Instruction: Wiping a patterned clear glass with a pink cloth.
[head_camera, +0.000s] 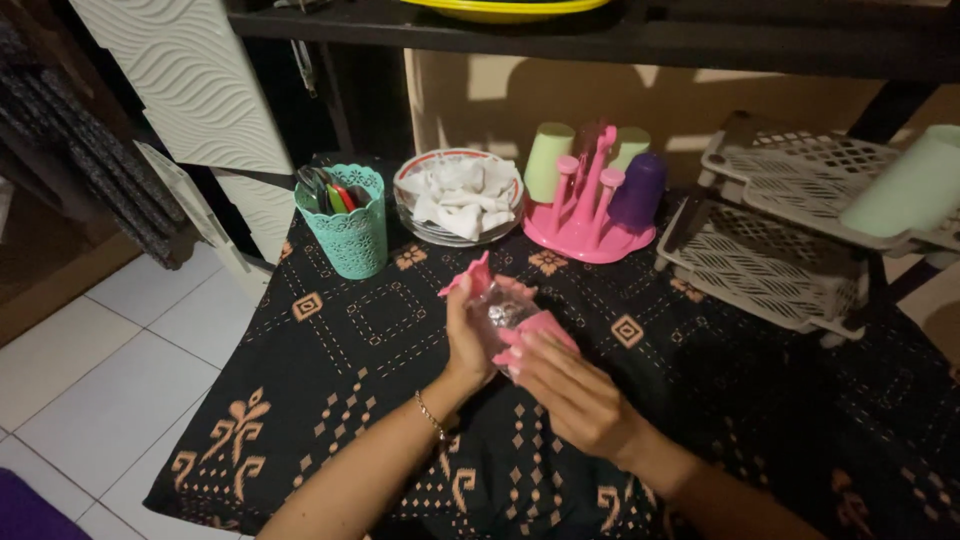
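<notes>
Two hands: both meet over the dark patterned tablecloth (380, 330), working on one small thing.
Left hand (468, 345): fingers curled around the glass (503, 312), gripping it from the side with the wrist upright.
Right hand (575, 395): fingers closed on the pink cloth (535, 330), pressing it against the glass from below and to the right.
Glass: small, clear and shiny, held between the two palms above the tablecloth; it looks light, stiff, breakable and likely slippery.
Pink cloth: soft and limp, wrapped partly around the glass, one corner sticking up past the left thumb.
Hold: the wall of the glass, with the cloth between skin and surface, looks like the surest grip.
Beyond the fingertips: a teal basket (345, 225) of utensils, a bowl (458, 198) with white cloths, a pink cup rack (590, 225).
Far right: stacked trays (780, 250), well apart.
</notes>
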